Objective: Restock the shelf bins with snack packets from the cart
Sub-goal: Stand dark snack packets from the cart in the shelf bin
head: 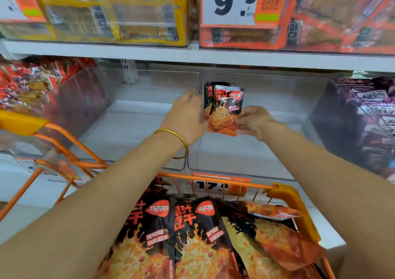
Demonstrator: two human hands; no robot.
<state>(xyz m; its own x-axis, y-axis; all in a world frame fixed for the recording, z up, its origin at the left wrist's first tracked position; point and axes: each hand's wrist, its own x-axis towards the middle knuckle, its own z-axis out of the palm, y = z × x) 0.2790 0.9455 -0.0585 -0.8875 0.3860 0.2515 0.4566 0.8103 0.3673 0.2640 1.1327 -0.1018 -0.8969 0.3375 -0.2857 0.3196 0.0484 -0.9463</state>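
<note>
Above the clear bin [277, 99] on the lower shelf, a small bunch of held packets [223, 105] stands upright in both hands, black at the top and flame-orange at the bottom; how many are in the bunch is hard to tell. The left hand [186, 118], with a gold bangle [177, 134] on its wrist, grips the bunch along its left edge, with the fingers wrapped behind it and out of sight. The right hand [254, 121] pinches the lower right corner between thumb and curled fingers. The bunch sits near the dividing wall between this bin and the neighbouring clear bin [139, 116] on the left, and whether it touches the bin floor cannot be told. Farther left, a bin of red packets [32, 86] is piled full, and on the far right lie purple packets [372, 112]. In front of the shelf, below the forearms, the orange cart [288, 195] holds large packets [192, 236] of the same black and flame design, lying flat and overlapping. A price label [213, 184] shows behind the cart's rim. On the upper shelf [192, 54] stand wrapped cartons with a "9.9" price card [230, 0].
</note>
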